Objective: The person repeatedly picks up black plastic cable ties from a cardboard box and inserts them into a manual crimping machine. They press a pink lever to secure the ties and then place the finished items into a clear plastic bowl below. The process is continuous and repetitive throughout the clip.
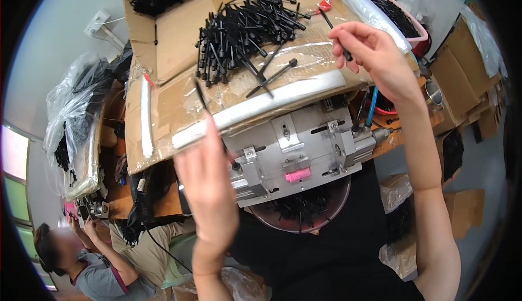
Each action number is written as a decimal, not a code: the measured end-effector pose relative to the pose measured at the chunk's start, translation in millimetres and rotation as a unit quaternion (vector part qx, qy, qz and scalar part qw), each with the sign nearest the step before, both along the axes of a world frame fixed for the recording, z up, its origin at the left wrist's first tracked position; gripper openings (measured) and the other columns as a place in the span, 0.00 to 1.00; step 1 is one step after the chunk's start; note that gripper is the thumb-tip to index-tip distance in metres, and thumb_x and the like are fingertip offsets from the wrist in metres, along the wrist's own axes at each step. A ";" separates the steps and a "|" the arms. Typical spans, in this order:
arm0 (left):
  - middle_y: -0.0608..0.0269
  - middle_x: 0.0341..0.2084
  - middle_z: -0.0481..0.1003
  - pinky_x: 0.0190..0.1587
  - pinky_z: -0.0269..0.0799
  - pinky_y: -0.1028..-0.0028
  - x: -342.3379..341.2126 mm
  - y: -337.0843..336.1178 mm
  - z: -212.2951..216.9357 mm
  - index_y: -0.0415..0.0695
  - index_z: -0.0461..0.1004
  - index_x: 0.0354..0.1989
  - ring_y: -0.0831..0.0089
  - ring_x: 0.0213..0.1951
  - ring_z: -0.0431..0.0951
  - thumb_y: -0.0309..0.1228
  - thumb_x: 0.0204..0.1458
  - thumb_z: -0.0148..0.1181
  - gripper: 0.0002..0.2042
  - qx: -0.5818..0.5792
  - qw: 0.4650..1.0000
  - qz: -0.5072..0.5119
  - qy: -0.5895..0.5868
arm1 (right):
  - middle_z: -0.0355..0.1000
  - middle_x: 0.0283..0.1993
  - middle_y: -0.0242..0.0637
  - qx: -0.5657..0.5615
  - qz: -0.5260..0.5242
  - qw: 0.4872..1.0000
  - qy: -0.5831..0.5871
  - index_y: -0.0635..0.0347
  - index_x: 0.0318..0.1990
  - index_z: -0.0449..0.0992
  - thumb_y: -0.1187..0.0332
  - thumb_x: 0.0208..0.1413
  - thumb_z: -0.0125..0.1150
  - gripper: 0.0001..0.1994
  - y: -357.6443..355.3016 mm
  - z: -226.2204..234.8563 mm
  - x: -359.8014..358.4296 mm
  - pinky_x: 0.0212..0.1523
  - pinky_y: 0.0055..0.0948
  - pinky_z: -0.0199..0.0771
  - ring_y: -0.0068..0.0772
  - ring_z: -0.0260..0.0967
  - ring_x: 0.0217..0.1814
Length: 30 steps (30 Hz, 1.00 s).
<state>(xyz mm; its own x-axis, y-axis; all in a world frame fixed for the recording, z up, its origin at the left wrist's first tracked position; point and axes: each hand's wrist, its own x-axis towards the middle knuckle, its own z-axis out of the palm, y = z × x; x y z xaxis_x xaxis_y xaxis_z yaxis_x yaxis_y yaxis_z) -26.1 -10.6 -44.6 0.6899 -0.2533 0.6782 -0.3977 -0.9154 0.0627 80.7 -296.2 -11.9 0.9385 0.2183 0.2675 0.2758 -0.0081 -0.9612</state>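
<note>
My right hand (372, 53), at the upper right, pinches a thin black rod (329, 22) with a thicker end, tilted above the cardboard. My left hand (209, 192) is smeared by motion beside the metal fixture (321, 138). Another black rod (201, 97) sticks up from its fingers, which look closed on it. Between and beyond my hands, a pile of similar black rods (239, 34) lies on the cardboard tray (174, 67). A single loose rod (274, 77) rests near the tray's front. A pink piece (298, 175) is fitted on the fixture's near edge.
White padding (261, 102) lines the tray's front edge. Below the fixture, a round bowl (340, 206) holds black rods. A pink basket (418, 39) of black parts stands at the far right. Cardboard boxes (457, 89) are at the right. Another person (103, 268) sits lower left.
</note>
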 end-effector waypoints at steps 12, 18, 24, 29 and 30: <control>0.56 0.38 0.70 0.43 0.65 0.64 -80.2 -69.2 -92.5 0.31 0.60 0.65 0.60 0.39 0.68 0.22 0.45 0.65 0.35 -0.026 0.968 -0.047 0.244 | 0.76 0.35 0.44 0.150 -0.016 0.987 -0.055 0.71 0.47 0.73 0.76 0.58 0.61 0.11 7.6 -23.5 -74.1 0.24 0.19 0.73 0.28 0.76 0.33; 0.57 0.36 0.69 0.43 0.67 0.68 -75.9 -71.8 -90.7 0.29 0.60 0.64 0.62 0.39 0.69 0.21 0.49 0.60 0.32 -0.017 0.967 -0.052 0.250 | 0.76 0.40 0.46 0.090 -0.058 0.992 -0.065 0.72 0.45 0.74 0.82 0.56 0.60 0.09 7.2 -30.2 -100.9 0.27 0.19 0.75 0.27 0.75 0.36; 0.54 0.41 0.70 0.47 0.66 0.64 -77.2 -66.0 -86.4 0.33 0.58 0.66 0.57 0.43 0.69 0.19 0.45 0.65 0.37 -0.082 0.955 -0.064 0.277 | 0.76 0.39 0.42 -0.175 -0.074 0.964 -0.185 0.67 0.50 0.75 0.81 0.47 0.68 0.20 26.1 -74.4 -137.1 0.27 0.24 0.72 0.28 0.71 0.28; 0.57 0.40 0.70 0.45 0.65 0.67 -86.2 -48.5 -57.4 0.36 0.63 0.65 0.61 0.41 0.67 0.17 0.41 0.69 0.38 -0.139 0.969 -0.035 0.203 | 0.69 0.27 0.36 -0.287 -0.029 0.928 -0.236 0.73 0.63 0.64 0.78 0.44 0.70 0.35 54.7 -134.5 -169.3 0.24 0.32 0.68 0.31 0.65 0.22; 0.57 0.39 0.70 0.45 0.65 0.68 -86.7 -44.4 -56.1 0.36 0.64 0.65 0.62 0.40 0.67 0.17 0.41 0.68 0.37 -0.142 0.971 -0.021 0.192 | 0.67 0.24 0.35 -0.287 -0.020 0.931 -0.223 0.71 0.64 0.64 0.77 0.44 0.70 0.35 59.2 -143.2 -169.8 0.24 0.32 0.68 0.31 0.64 0.22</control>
<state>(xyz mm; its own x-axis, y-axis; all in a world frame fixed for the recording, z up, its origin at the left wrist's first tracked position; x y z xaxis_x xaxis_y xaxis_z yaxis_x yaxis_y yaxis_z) -112.8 -55.0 -100.7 0.8988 -0.1267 0.4196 -0.3315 -0.8227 0.4619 -89.0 -237.0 -155.1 0.7723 0.4125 0.4832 0.6353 -0.5052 -0.5842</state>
